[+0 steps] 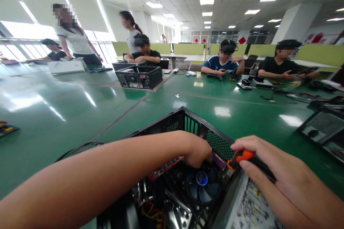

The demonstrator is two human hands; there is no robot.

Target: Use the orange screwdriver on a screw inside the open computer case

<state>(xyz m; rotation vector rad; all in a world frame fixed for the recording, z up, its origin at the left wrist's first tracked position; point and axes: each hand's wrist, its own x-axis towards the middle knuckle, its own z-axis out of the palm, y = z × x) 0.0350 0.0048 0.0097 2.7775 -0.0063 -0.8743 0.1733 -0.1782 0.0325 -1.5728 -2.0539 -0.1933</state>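
Note:
An uncovered black computer case point(150, 127) lies right in front of me. My left hand point(197, 150) reaches down into it, beside the cooling fan point(202, 179) with a blue hub. Its fingers are curled and pressed together; their tips, and whatever they grip, are hidden. On the right, over the case's near edge, my right hand point(279, 171) is closed around an orange and black handle, seemingly a screwdriver point(243, 155); its shaft cannot be seen. Below that hand is a metal-faced box point(249, 207). Red and yellow wires point(153, 213) show at the bottom.
The green table point(161, 111) stretches ahead, with a small white piece point(177, 96) on it. Another open case point(139, 77) stands farther back, before a seated person. A further case point(325, 128) is at the right edge. Several people sit or stand around the table.

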